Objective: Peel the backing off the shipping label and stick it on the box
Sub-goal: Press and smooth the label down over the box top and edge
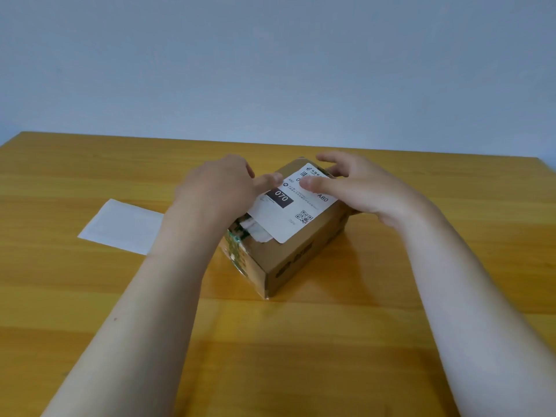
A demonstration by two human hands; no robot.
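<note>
View: head cam, looks fwd and down.
Landmark: cardboard box (296, 257), sits mid-table with one corner toward the viewer.
Label: white shipping label (284, 219) lies flat on the box top, print up ("070", "A80", QR code). Its near-left edge reaches the box's torn, green-patterned left side.
L hand: left hand (216, 188) is at the box's left-far side. Thumb is straight, tip pressing the label's far part. Other fingers go over the far side, hidden. Not clamped on anything.
R hand: right hand (361, 188) is at the box's right-far side. Thumb is straight, tip down on the label just beside the L thumb. Fingers are spread apart over the box's far corner, nothing gripped.
Backing: blank white backing sheet (120, 225) lies flat on the table (301, 341), left of the box and well apart from it, partly behind the L forearm.
Behind box: plain blue-grey wall (270, 55).
</note>
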